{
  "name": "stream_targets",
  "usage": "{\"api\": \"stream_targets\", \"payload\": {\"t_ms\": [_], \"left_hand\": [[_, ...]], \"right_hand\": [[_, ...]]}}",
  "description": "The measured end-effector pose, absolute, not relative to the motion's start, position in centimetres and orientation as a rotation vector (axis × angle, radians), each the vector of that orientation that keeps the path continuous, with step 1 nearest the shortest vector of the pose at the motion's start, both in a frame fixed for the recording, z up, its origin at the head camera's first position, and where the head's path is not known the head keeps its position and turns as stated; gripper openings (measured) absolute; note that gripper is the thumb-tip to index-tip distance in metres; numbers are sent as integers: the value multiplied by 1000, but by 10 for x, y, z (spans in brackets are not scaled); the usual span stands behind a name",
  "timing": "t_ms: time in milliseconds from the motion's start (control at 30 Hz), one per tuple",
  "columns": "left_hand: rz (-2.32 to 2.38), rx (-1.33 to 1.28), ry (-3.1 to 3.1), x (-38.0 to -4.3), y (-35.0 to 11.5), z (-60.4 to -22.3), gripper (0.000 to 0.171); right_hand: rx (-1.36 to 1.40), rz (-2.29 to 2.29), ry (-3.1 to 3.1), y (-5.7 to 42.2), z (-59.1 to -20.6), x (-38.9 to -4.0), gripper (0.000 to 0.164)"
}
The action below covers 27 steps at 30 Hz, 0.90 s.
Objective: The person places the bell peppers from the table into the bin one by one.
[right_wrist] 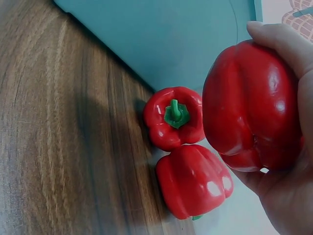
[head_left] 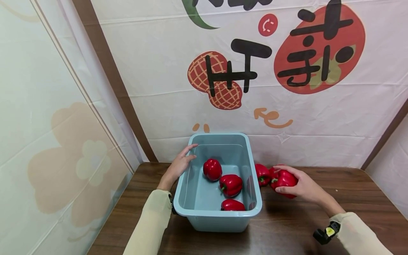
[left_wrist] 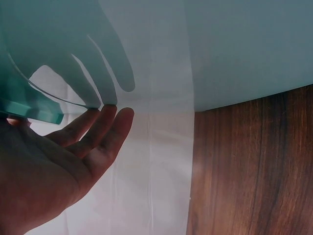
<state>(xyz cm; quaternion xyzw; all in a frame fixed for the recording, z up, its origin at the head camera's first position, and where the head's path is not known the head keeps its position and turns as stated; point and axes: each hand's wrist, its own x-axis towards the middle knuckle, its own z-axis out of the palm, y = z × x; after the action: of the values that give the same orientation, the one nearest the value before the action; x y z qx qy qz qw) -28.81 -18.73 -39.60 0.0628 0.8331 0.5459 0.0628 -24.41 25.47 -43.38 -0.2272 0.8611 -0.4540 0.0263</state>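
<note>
My right hand [head_left: 301, 186] clamped round red pepper [head_left: 285, 182], right of bin [head_left: 204, 213]. Right wrist view: long axis top-to-bottom, dimpled end low; stem direction unclear. Farther: my left hand [head_left: 179, 166], fingers extended, at rim.

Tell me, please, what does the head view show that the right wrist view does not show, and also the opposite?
Only the head view: the left hand at the rim of the bin, three peppers inside it, and the sleeves.

Only the right wrist view: the bin's outer side wall near the table peppers, and the farther table pepper nearly whole; from the head it is partly hidden.

Both: the right hand holding a pepper, the stemmed pepper beside the bin, the table and the peanut print.
</note>
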Motion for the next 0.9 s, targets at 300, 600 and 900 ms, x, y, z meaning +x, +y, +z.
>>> {"api": "stream_targets", "payload": {"t_ms": [300,600,900], "left_hand": [[1663,197,2501,-288,-187,-395,49],[1656,197,2481,-289,-187,-395,50],[1614,203,2475,-268,-179,-365,53]], "right_hand": [[-688,-1406,2661,255,-429,-245,72],[-694,-1392,2663,252,-424,-247,72],[-693,-1378,2679,252,-422,-248,76]]}}
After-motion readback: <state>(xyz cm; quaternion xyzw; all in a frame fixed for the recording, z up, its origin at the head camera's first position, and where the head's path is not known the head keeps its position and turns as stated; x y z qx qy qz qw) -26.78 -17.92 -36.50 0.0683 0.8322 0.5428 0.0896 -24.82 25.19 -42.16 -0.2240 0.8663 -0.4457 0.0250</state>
